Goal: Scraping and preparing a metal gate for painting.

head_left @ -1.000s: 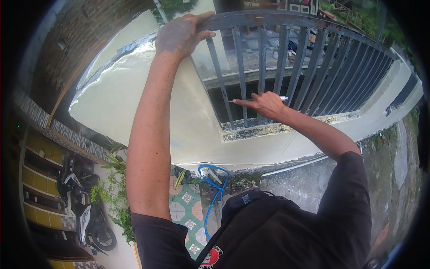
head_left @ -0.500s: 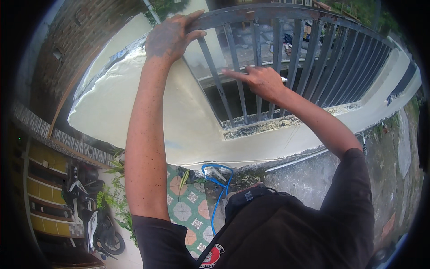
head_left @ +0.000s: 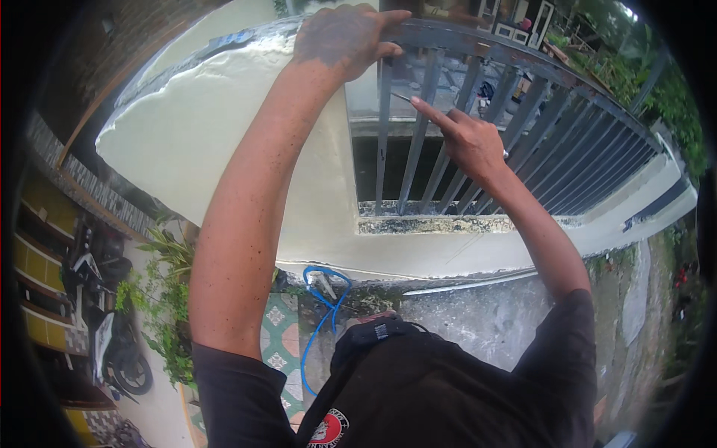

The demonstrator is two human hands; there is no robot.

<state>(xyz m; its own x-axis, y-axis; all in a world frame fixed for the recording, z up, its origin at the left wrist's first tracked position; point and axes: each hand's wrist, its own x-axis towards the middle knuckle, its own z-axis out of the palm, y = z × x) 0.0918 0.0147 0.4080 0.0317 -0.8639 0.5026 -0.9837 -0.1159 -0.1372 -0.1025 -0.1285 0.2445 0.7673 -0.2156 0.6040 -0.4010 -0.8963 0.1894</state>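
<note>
My left hand [head_left: 340,41] is closed over the end of the grey metal railing's top rail [head_left: 478,43], where it meets the cream wall [head_left: 314,187]; thumb and fingers wrap round it. My right hand [head_left: 475,145] is closed round a thin, dark, pointed tool [head_left: 401,96], the index finger stretched along it. The tip stands out past that finger near the upright bars [head_left: 420,142]; a small shiny end shows behind the palm. Most of the tool is hidden in the hand, and whether its tip touches a bar I cannot tell.
A rough, flaking sill [head_left: 441,224] runs under the bars. Below the wall lie a looped blue hose [head_left: 305,366] and a white pipe [head_left: 470,282]. Green plants [head_left: 168,299] and a parked motorcycle [head_left: 112,343] are at the left. Beyond the railing is a tiled floor.
The view has shifted, so the railing and wall sit differently in it. My left hand keeps its hold on the rail. My right hand has tilted, and the tool's tip now shows.
</note>
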